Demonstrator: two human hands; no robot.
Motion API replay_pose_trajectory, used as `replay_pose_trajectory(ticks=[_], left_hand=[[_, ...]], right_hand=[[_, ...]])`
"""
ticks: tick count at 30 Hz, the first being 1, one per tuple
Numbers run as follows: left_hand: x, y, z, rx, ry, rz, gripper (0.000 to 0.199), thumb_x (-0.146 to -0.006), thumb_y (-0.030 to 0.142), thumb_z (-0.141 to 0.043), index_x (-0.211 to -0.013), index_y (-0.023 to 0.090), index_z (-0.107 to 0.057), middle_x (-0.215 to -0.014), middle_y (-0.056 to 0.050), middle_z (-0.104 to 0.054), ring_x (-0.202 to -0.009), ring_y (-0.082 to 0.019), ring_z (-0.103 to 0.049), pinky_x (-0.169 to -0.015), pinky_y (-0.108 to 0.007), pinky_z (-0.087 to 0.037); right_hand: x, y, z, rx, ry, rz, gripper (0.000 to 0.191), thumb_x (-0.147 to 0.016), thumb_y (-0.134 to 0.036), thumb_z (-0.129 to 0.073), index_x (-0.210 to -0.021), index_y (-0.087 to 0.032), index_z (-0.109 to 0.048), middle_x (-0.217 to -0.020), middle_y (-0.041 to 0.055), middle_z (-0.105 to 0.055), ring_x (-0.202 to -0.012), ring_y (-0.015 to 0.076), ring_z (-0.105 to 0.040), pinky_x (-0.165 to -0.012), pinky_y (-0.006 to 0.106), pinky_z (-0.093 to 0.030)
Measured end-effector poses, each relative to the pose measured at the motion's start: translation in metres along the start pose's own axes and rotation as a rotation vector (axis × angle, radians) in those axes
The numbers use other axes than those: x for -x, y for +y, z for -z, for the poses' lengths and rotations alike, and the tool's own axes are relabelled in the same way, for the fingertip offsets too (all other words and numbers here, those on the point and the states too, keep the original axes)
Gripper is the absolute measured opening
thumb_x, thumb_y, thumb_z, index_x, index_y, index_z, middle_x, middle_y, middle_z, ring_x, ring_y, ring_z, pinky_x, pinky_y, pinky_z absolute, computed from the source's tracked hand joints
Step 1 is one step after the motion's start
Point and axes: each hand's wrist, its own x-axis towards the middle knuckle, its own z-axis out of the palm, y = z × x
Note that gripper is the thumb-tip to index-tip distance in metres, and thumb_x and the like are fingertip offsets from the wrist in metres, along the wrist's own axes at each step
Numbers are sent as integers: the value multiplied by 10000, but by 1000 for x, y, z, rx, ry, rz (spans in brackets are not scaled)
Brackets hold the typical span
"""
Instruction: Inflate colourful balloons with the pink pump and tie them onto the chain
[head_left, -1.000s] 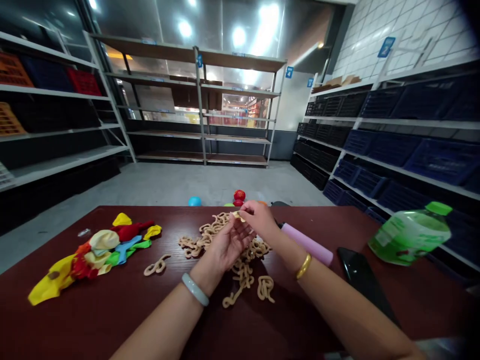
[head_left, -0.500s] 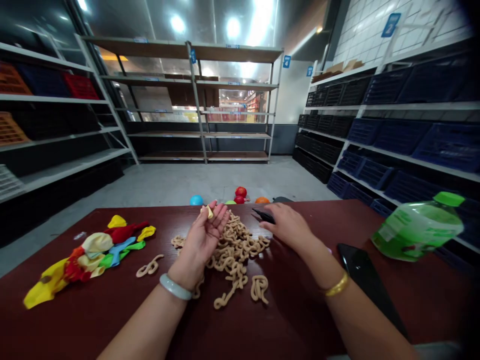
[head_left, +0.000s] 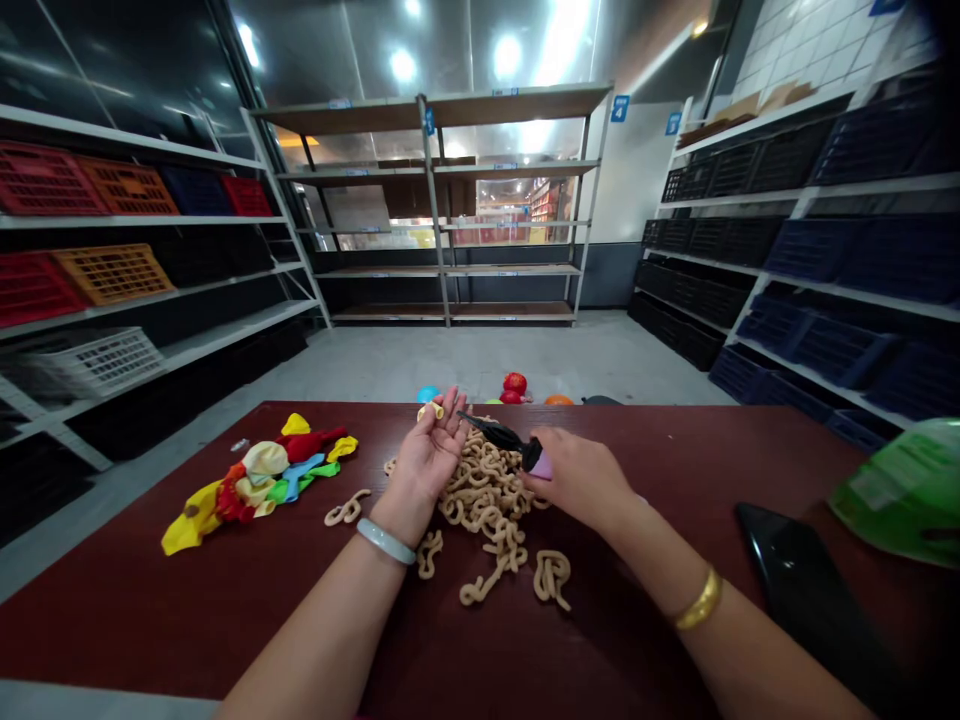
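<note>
My left hand (head_left: 429, 455) is palm up over the table, its thumb and a finger on a small pale yellow balloon piece (head_left: 430, 411) while the other fingers stretch out. In my right hand (head_left: 577, 475) is a black tapered tool (head_left: 501, 434) with a thin tip and a purple end; the tip points at my left fingers without visibly entering the balloon piece. Beneath and between both hands spreads a heap of tan, rope-like curled pieces (head_left: 487, 490). Limp balloons (head_left: 266, 460) in yellow, red, cream, blue and green lie to the left.
A black phone-like slab (head_left: 795, 570) and a green-filled bottle (head_left: 900, 495) are at the right of the dark red table (head_left: 300, 610). Round balloons (head_left: 514, 383) show beyond its far edge. Shelves with crates (head_left: 112, 275) stand on both sides, and a rack (head_left: 442, 200) at the back.
My right hand has brought the black tool leftward, up to my left hand, and its purple end now shows. The view has turned left, so the scene sits further right.
</note>
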Motion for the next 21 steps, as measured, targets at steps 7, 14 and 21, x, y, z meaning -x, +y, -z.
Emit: replay_pose_trajectory(ticks=[7, 14, 21], left_hand=[[10, -13, -6, -94, -41, 42, 139, -949, 191, -494, -895, 166, -619, -1224, -102, -664, -1145, -219, -624, -884, -343, -544], [21, -27, -9, -238, -117, 0, 53, -893, 201, -604, -923, 164, -628, -1221, -106, -661, -1136, -210, -622, -790, -251, -533], [26, -38, -7, -382, -153, -22, 175, -834, 275, -692, -965, 169, -643, -1177, -96, -681, -1018, -186, -656, -743, -243, -523]], right_hand=[[4, -1, -5, -11, 8, 1, 452, -781, -495, -622, -1116, -195, -582, -1004, 101, -682, -854, 269, -661, -650, 344, -434], [4, -2, -5, -30, -1, -5, 441, -758, -496, -641, -1078, -200, -577, -1002, 94, -682, -835, 260, -656, -626, 332, -405], [4, 1, -8, -36, 41, 1, 432, -760, -482, -643, -1085, -206, -572, -988, 79, -685, -821, 253, -656, -604, 318, -380]])
